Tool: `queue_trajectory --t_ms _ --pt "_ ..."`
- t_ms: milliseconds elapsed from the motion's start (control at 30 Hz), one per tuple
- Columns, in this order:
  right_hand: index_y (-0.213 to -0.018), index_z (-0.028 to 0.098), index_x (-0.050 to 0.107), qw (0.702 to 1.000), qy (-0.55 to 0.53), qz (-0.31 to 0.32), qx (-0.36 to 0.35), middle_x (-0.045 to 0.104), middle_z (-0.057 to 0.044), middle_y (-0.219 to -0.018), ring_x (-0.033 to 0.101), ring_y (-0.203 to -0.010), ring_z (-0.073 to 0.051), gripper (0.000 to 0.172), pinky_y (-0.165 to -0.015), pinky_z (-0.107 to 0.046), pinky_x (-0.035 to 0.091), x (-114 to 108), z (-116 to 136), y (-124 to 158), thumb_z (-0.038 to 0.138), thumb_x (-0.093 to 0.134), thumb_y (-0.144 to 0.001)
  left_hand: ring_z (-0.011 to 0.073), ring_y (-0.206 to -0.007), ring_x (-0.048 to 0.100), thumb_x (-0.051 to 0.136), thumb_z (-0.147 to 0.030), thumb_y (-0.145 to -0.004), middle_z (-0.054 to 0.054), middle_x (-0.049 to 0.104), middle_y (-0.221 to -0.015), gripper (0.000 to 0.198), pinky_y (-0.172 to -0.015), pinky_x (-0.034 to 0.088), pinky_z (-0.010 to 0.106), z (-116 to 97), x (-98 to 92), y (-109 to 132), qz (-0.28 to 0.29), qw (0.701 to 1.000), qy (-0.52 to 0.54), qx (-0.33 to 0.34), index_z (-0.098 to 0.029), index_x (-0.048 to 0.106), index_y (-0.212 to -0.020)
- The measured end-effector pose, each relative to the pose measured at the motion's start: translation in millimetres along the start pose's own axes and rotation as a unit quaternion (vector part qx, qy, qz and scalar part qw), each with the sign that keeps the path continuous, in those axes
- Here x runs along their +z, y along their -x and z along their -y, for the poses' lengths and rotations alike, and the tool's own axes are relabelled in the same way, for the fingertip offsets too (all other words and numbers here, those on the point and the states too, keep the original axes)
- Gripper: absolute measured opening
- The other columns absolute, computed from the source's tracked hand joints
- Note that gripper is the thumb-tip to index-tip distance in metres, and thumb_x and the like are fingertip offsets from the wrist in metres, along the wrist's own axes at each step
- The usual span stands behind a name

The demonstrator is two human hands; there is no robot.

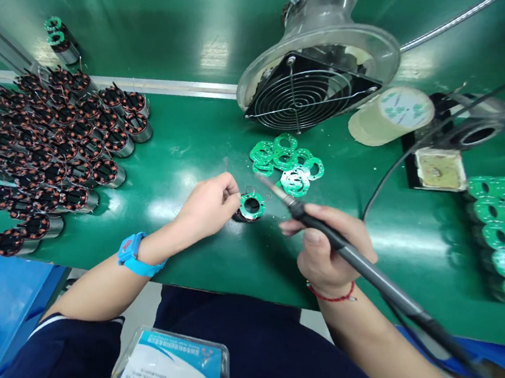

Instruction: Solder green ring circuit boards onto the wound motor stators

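a round, copper-wound stator capped with a green ring-shaped circuit board (259,208) sits at the fingertips of the left hand (210,204), whose thumb and forefinger are pinched together; whether on a wire, i cannot tell. it is probably dense and stiff, its thin wires fragile, so best held low around the sides. the right hand (337,246) wraps a black pen-shaped soldering iron (365,264). loose green circuit-board rings (295,177) lie beyond, between both hands.
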State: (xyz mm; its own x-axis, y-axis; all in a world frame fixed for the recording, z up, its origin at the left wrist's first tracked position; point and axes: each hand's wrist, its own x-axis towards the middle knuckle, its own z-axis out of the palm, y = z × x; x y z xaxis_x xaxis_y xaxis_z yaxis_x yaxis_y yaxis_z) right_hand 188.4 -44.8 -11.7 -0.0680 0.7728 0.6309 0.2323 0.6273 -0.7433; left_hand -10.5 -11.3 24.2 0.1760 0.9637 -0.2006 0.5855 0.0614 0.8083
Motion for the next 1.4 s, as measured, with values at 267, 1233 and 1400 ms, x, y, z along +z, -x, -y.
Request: queue_trajectory --t_ms 267,1233,1400 --pt "-0.138 0.029 0.043 0.975 0.103 0.161 0.113 0.064 -0.010 -0.131 0.061 -0.123 -0.027 0.052 -0.105 -0.051 0.050 10.2 -9.4 -5.9 0.030 0.064 -0.090 0.0134 -0.067 0.055 0.048 -0.010 -0.081 -0.001 0.058 -0.074 0.008 -0.064 0.043 0.028 5.4 1.7 -0.8 0.001 1.000 0.012 0.011 -0.018 0.050 -0.080" --pt "-0.127 0.021 0.055 0.945 0.320 0.054 0.024 0.074 -0.009 -0.109 0.071 -0.092 -0.024 0.033 -0.086 -0.040 0.053 29.7 6.1 22.0 0.029 0.054 -0.095 0.0285 -0.116 0.048 0.064 -0.020 -0.083 0.015 0.055 -0.121 0.038 -0.104 0.042 0.047 27.2 18.9 -5.3 0.030 0.958 -0.069 0.276 -0.014 0.051 -0.119" --pt "-0.132 0.020 0.049 0.954 0.278 0.099 0.048 0.070 -0.012 -0.120 0.067 -0.106 -0.029 0.044 -0.089 -0.046 0.054 26.5 0.9 13.4 0.039 0.056 -0.093 0.0302 -0.127 0.047 0.063 -0.020 -0.083 0.016 0.053 -0.131 0.051 -0.111 0.038 0.052 35.0 16.8 -10.9 0.057 0.956 -0.021 0.286 -0.018 0.043 -0.131"
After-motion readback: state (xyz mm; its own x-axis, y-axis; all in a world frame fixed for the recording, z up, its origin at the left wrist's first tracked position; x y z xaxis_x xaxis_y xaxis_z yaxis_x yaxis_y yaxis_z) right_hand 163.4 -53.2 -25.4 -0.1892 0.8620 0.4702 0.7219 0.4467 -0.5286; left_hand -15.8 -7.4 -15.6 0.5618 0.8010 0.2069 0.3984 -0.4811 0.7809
